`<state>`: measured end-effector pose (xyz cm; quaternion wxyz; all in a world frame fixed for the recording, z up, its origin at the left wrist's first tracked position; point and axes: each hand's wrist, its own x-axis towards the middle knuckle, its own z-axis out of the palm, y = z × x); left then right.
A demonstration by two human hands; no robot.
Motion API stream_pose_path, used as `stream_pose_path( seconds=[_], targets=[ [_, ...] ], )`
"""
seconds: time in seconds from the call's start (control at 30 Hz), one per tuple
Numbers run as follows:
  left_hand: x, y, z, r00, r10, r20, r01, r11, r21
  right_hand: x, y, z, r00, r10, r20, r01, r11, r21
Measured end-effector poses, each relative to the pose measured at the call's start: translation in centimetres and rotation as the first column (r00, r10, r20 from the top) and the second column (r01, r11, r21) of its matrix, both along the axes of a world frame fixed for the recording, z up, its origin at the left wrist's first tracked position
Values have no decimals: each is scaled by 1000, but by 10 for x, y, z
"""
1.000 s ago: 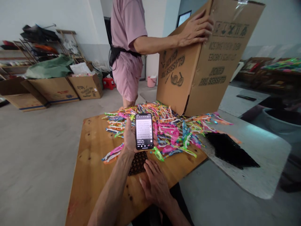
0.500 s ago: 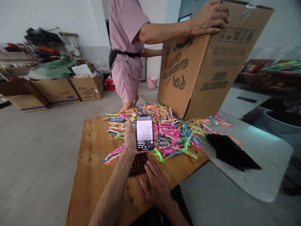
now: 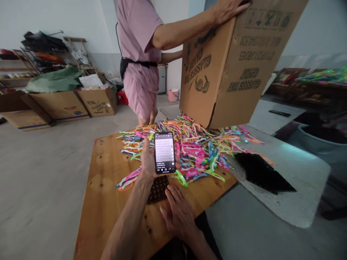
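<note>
My left hand is wrapped round a smartphone, held upright with its lit screen towards me. On the wooden table, my right hand lies with its fingers stretched out, holding nothing. Its fingertips are at the edge of a dark perforated tray, which my left wrist and the phone partly cover. Behind the phone spreads a heap of colourful plastic toy glasses. One green pair lies just below the phone's right side.
Across the table a person in pink holds a large cardboard box, printed upside down, tilted over the heap. Black trays lie on a pale table to the right. Cartons stand on the floor at left.
The person across the table has raised the cardboard box a little off the heap. My two hands and the phone keep their places; the view has shifted slightly.
</note>
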<state>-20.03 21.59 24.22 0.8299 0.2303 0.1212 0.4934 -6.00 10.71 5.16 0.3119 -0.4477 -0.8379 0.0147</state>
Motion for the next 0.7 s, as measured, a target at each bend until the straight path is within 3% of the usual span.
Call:
stream_pose_path(
  seconds=[0.7],
  targets=[
    [-5, 4, -9, 999, -46, 2, 46, 999, 22, 0, 0, 5, 1000, -8, 20, 8, 1000, 3]
  ],
)
